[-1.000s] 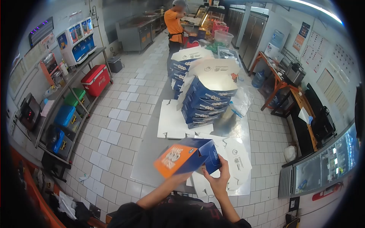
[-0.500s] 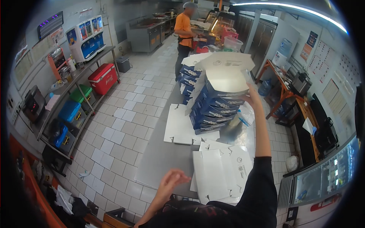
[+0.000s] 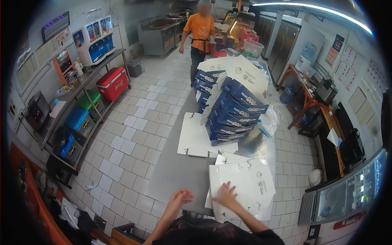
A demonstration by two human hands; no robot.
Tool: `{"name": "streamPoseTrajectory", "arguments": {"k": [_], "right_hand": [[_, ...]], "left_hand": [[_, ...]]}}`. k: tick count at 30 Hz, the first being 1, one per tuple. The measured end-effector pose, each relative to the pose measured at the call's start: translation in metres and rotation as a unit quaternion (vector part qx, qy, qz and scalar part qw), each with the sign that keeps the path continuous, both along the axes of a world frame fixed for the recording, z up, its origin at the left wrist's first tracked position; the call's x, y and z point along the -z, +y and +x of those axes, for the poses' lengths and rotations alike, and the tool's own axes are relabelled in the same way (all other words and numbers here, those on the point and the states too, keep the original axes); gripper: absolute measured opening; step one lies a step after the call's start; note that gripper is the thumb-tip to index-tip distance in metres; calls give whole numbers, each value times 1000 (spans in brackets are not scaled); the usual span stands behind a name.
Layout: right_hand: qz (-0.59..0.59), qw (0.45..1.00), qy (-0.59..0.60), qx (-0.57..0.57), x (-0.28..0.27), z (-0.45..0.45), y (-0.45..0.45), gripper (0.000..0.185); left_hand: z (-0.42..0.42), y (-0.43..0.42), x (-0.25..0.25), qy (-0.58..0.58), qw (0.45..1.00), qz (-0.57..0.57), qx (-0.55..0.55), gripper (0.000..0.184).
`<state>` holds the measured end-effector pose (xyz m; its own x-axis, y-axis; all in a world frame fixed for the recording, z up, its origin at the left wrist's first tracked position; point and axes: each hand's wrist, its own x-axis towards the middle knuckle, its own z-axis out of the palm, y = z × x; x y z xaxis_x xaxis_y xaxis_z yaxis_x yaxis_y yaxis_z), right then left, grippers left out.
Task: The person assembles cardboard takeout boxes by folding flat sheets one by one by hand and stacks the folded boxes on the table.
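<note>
Judging by how things lay, the work was part done. Two stacks of blue cardboard boxes with white lids stood already folded on the grey metal surface (image 3: 165, 175): a near, leaning stack (image 3: 232, 119) and a shorter-looking far stack (image 3: 206, 87) behind it to the left. Left to be folded, it seemed, were the flat white cardboard sheets (image 3: 241, 173) at the near end and a second flat white cardboard pile (image 3: 194, 139) beside the near stack's base; how many sheets each held could not be told.

The right hand (image 3: 226, 197) rested on the topmost sheet, its grip spread, fingers apart and pinching nothing. The left hand (image 3: 181, 199) hung by the surface's near edge, its grip half-open and loosely curved, with nothing visible in it.

The folded boxes had their lids raised, but their front walls hid the insides, so whether they held anything could not be told. Farther along stood a clear plastic tub (image 3: 252, 48), contents unclear. On the left, a red cooler box (image 3: 112, 83) with a white-edged lid was shut, and a blue plastic bin (image 3: 76, 118) sat on the lower shelf.
</note>
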<state>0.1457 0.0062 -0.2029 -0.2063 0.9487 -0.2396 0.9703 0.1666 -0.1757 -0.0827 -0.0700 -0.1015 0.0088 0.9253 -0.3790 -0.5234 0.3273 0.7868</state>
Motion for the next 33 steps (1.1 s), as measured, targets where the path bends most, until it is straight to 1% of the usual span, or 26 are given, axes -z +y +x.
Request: {"name": "streamPoseTrajectory", "arguments": {"k": [1, 2, 3, 4, 5, 7, 8, 9, 11, 12, 14, 15, 17, 18, 19, 21, 22, 24, 25, 27, 28, 29, 30, 31, 32, 33], "right_hand": [[-2, 999, -32, 13, -15, -8, -20, 97], [-4, 999, -32, 12, -11, -5, -18, 97], [-1, 1000, 24, 18, -5, 0, -17, 97], [-3, 996, 82, 28, 3, 4, -23, 98], [-14, 996, 86, 33, 10, 9, -27, 98], [-18, 990, 137, 11, 14, 16, -24, 98], [-50, 992, 117, 17, -14, 9, -28, 97], [-60, 991, 118, 25, -15, 6, -31, 97], [-41, 997, 61, -15, -9, 3, -42, 97], [-59, 996, 62, -6, -8, 3, -45, 97], [-78, 992, 100, -12, -7, 10, -41, 87], [-92, 991, 99, -3, -6, 22, -41, 87], [-91, 943, 312, -70, -8, 47, -35, 69], [-92, 940, 327, -42, -30, 47, -35, 54], [-92, 940, 327, -36, -33, 49, -35, 54], [-75, 919, 385, -39, -38, 52, -37, 42], [-75, 919, 385, -34, -42, 52, -40, 42], [-130, 874, 432, 181, -54, 48, -45, 28], [-128, 874, 432, 183, -70, 42, -50, 28], [116, 854, 459, 215, -103, 30, -61, 22], [154, 887, 415, 130, -103, 33, -70, 27], [154, 887, 414, 131, -108, 36, -78, 27], [104, 919, 380, 13, -118, 37, -85, 31], [53, 933, 340, -104, -123, 37, -91, 36], [27, 939, 310, -144, -121, 40, -95, 46], [27, 939, 311, -143, -119, 43, -97, 46]], "left_hand": [[1, 4, 1, 3, 1000, -3, 0, 21], [4, 9, 3, 5, 999, 8, 30, 20], [8, 12, 5, 6, 998, 15, 60, 20], [11, 12, 6, 8, 998, 5, 61, 20], [13, 14, 5, 29, 996, 16, 81, 21], [16, 21, 7, 53, 992, 23, 111, 21], [19, 22, 12, 55, 991, 24, 123, 22], [22, 23, 15, 56, 989, 24, 136, 22], [23, 26, 16, 63, 986, 19, 155, 22], [23, 26, 17, 70, 984, 21, 165, 22], [21, 29, 16, 64, 985, 13, 158, 22], [19, 29, 17, 64, 988, 22, 141, 23], [12, 31, 24, 70, 988, 11, 138, 22], [10, 34, 26, 79, 989, 13, 126, 21], [9, 37, 27, 77, 988, 12, 132, 21], [7, 41, 29, 69, 989, -21, 130, 24], [6, 44, 35, 68, 988, -22, 135, 24], [7, 53, 51, 31, 985, -1, 168, 29], [10, 57, 52, 30, 985, 0, 171, 29], [22, 66, 51, -95, 977, -32, 188, 36], [29, 71, 45, -96, 977, -32, 189, 36], [35, 75, 35, -212, 957, -83, 179, 40], [37, 77, 29, -323, 922, -133, 165, 44], [32, 77, 91, -286, 947, -106, 104, 52], [28, 81, 103, -193, 967, -76, 149, 54], [27, 83, 98, -99, 976, -44, 191, 55]]}}
